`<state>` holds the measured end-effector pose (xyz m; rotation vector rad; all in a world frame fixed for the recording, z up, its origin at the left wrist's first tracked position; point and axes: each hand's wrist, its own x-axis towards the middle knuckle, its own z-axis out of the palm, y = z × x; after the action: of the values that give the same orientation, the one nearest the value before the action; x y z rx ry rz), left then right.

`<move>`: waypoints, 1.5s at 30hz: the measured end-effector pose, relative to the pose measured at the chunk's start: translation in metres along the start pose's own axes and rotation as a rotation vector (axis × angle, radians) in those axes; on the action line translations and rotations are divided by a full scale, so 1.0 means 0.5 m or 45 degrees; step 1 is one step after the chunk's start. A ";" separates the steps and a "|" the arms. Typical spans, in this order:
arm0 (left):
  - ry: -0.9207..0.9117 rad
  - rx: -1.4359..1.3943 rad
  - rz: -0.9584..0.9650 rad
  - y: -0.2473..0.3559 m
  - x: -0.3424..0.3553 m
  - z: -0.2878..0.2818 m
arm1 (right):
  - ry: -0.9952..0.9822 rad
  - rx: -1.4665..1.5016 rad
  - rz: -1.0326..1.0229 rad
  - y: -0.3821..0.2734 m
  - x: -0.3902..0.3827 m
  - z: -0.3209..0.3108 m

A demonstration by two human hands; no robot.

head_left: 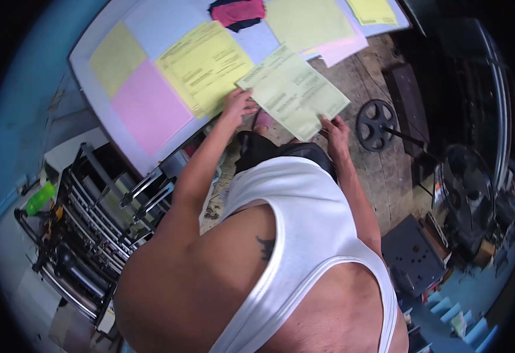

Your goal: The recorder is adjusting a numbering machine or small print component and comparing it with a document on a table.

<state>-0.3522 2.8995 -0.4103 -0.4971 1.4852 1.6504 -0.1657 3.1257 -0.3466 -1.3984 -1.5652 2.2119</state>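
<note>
Between my two hands is a pale green printed form [293, 91], perhaps a thin stack; I cannot tell how many sheets. My left hand [238, 107] grips its left corner. At the near right edge my right hand [336, 133] pinches it, the other fingers partly hidden beneath. The form is tilted and overhangs the front edge of the table. Just left of it, a yellow printed form [204, 67] lies on the tabletop, close to my left fingers. A pink sheet [151, 106] and a plain yellow-green sheet [116, 57] lie farther left.
More pale yellow paper [310, 23] and a pink-and-black cloth [238, 13] lie on the table [143, 163]. A machine with rollers [93, 217] stands at my left. To the right are a spoked black handwheel [377, 125], a dark fan [469, 188] and a dark metal box [413, 256].
</note>
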 end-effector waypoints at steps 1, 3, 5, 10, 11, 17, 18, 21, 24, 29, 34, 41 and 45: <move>-0.007 -0.001 0.003 0.004 -0.002 -0.001 | 0.001 0.027 -0.006 0.007 0.006 -0.005; -0.058 0.003 -0.006 0.005 0.005 -0.009 | -0.016 0.042 -0.014 0.019 0.016 -0.017; -0.063 0.027 -0.011 0.005 0.009 -0.015 | -0.059 0.057 -0.014 0.022 0.011 -0.018; -0.055 0.021 -0.026 -0.002 0.014 -0.015 | -0.011 0.104 -0.005 0.016 0.001 -0.018; -0.051 0.025 -0.018 -0.003 0.013 -0.013 | -0.009 0.106 -0.003 0.019 0.002 -0.021; -0.022 0.045 -0.004 -0.005 0.003 -0.012 | 0.001 0.131 0.004 0.024 -0.007 -0.028; -0.020 0.046 -0.006 -0.005 0.000 -0.010 | 0.006 0.130 -0.002 0.025 -0.009 -0.029; -0.006 0.049 0.001 -0.005 -0.009 -0.004 | 0.020 0.131 -0.005 0.025 -0.017 -0.035; -0.017 0.059 -0.004 -0.008 -0.016 0.004 | 0.032 0.150 -0.019 0.027 -0.024 -0.042; -0.037 0.071 0.017 -0.014 -0.013 0.008 | 0.046 0.150 -0.029 0.028 -0.036 -0.043; -0.063 0.107 0.022 -0.018 -0.011 0.027 | 0.073 0.186 -0.047 0.034 -0.053 -0.054; -0.289 0.014 -0.148 -0.046 -0.014 0.121 | 0.127 0.255 -0.147 0.091 -0.097 -0.138; -0.485 0.000 -0.201 -0.109 -0.020 0.231 | 0.292 0.327 -0.128 0.125 -0.156 -0.224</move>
<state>-0.2762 3.0027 -0.4106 -0.2719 1.1357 1.5206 -0.0158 3.1330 -0.3537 -1.4038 -1.2021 2.0253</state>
